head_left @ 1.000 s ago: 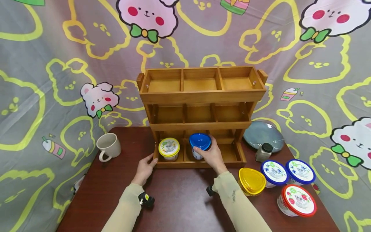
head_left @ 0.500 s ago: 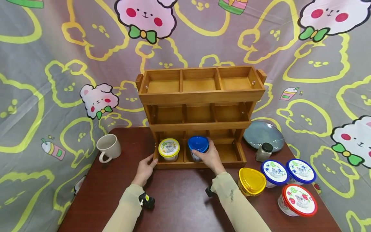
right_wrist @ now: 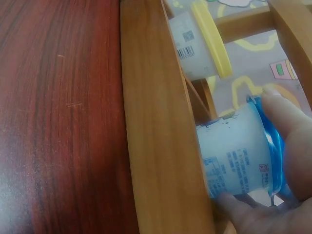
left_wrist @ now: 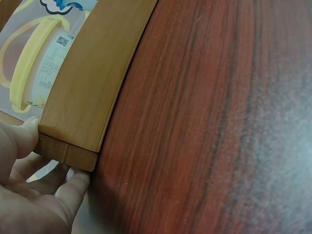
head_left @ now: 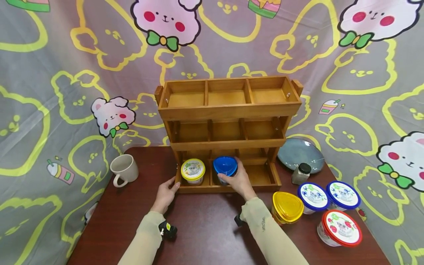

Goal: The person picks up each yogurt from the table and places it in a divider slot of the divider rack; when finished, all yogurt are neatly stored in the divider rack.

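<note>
At a reddish-brown wood-grain table (head_left: 205, 228), the left hand (head_left: 165, 195) pinches the near left corner (left_wrist: 70, 152) of a three-tier brown wooden rack (head_left: 230, 111); the right hand (head_left: 241, 182) curls around a blue-lidded white tub (head_left: 225, 165) in the rack's bottom middle compartment (head_left: 222, 188); behind hangs a grey cartoon-patterned curtain (head_left: 232, 44).

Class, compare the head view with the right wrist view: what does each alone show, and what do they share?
Only the head view shows the left hand, mug, plate and red-rimmed tub. Only the right wrist view shows the barcode on the yellow-rimmed tub. Both show the right hand holding the blue-lidded cup, and the wooden rack.
</note>
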### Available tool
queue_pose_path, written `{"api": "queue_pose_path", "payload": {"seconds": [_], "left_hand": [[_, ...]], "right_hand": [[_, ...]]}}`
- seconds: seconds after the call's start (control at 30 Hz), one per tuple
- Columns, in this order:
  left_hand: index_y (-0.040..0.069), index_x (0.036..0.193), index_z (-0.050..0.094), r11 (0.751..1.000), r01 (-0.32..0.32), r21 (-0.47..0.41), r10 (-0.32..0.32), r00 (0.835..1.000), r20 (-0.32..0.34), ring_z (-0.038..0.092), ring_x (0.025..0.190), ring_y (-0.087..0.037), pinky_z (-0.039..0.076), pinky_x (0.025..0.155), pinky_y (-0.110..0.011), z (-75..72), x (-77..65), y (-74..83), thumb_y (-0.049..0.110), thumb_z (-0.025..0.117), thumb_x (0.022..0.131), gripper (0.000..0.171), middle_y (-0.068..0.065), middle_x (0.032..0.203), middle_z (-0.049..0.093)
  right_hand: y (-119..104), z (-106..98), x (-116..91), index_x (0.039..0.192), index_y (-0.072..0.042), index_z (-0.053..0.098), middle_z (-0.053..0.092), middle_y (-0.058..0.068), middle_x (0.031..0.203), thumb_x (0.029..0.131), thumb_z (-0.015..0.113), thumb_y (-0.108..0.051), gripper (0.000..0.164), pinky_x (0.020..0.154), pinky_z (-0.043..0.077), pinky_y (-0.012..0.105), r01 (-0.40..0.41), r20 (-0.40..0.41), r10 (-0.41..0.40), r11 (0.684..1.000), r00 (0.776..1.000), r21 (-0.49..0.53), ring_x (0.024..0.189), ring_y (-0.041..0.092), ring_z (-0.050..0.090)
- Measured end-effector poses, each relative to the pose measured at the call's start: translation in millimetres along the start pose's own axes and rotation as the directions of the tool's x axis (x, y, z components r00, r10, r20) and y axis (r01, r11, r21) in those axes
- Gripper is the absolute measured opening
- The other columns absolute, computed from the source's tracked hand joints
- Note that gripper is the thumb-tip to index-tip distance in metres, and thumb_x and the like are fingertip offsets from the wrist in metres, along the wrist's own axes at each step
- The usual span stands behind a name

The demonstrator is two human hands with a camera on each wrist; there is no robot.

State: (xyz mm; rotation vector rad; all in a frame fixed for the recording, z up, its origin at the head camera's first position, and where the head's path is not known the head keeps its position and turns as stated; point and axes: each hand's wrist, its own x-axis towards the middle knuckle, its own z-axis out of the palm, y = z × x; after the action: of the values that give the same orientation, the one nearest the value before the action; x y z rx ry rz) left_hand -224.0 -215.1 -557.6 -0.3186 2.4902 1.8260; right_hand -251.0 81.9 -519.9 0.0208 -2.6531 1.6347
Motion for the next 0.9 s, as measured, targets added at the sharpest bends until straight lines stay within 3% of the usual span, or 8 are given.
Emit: {"api": "queue_pose_path", "payload": {"seconds": [0.37,0.63,0.9], "left_hand": [[0.001,0.136,0.043,1.000,-0.020,0.001,0.020,1.000,-0.004,0.035,0.126,-0.028,0.030,0.102,-0.043,0.3,0.9,-1.2,0.022,0.056,0.093,0.049,-0.017,0.135,0.044],[0.002,0.135,0.044,1.000,-0.023,0.008,0.023,1.000,-0.010,0.033,0.128,-0.029,0.029,0.103,-0.045,1.6,-1.3,-0.7,0.022,0.056,0.093,0.049,-0.017,0.135,0.044],[0.001,0.136,0.043,1.000,-0.019,0.005,0.019,1.000,0.000,0.032,0.128,-0.028,0.028,0.104,-0.044,-0.8,0.5,-3.4,0.024,0.057,0.092,0.050,-0.016,0.135,0.044]], "right_hand": [[-3,0,0,0.145,-0.012,0.020,0.039,0.016,0.137,0.068,0.078,-0.045,0.102,0.098,0.035,0.050,0.019,-0.016,-0.019,1.000,1.000,-0.003,0.120,0.032,0.042],[-8,-5,-6,0.148,-0.015,0.010,0.028,0.017,0.144,0.067,0.078,-0.048,0.110,0.102,0.029,0.050,0.047,-0.028,-0.046,0.999,0.999,0.007,0.128,0.032,0.032],[-28,-27,-27,0.146,-0.019,0.018,0.029,0.014,0.142,0.073,0.070,-0.052,0.096,0.101,0.031,0.049,0.033,-0.025,-0.033,0.999,0.999,-0.009,0.128,0.029,0.032]]}}
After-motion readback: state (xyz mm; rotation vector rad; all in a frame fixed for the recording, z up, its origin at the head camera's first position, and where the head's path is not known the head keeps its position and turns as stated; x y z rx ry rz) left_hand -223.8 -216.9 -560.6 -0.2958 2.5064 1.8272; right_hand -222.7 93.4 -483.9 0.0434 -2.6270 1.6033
